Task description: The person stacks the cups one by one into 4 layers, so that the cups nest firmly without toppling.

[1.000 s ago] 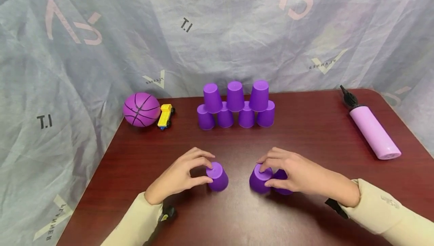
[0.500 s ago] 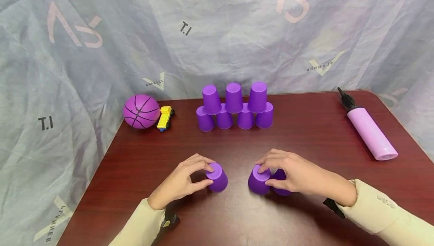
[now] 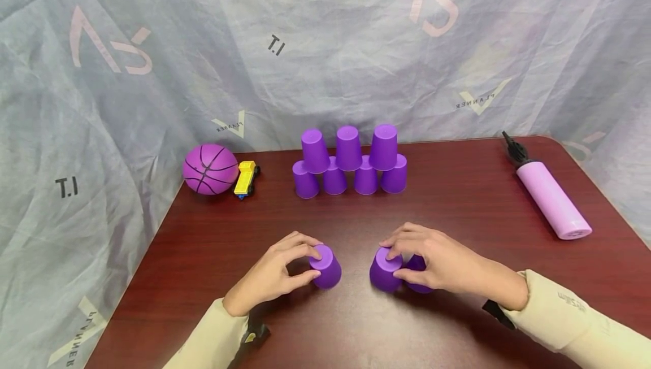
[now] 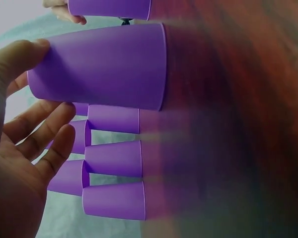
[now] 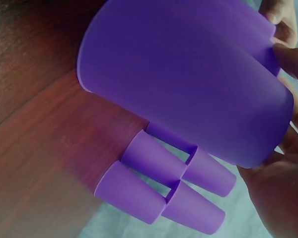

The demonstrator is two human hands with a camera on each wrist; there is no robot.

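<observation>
My left hand pinches an upside-down purple cup near its top, thumb on the near side and fingers on the far side. In the left wrist view this cup stands upside down on the table. To its right, my right hand pinches a second upside-down purple cup by its top. A third purple cup stands close beside that one, partly hidden under the right hand. It fills much of the right wrist view as a large cup in front of the held one.
Toward the back of the dark red table, several upside-down purple cups form a row, with three more cups stacked on top. A purple ball and yellow toy truck sit back left; a pink hand pump lies right.
The left hand's fingers have come down and closed onto the left cup's top. The right hand keeps its grip on its cup. The stacked cups at the back are unchanged.
</observation>
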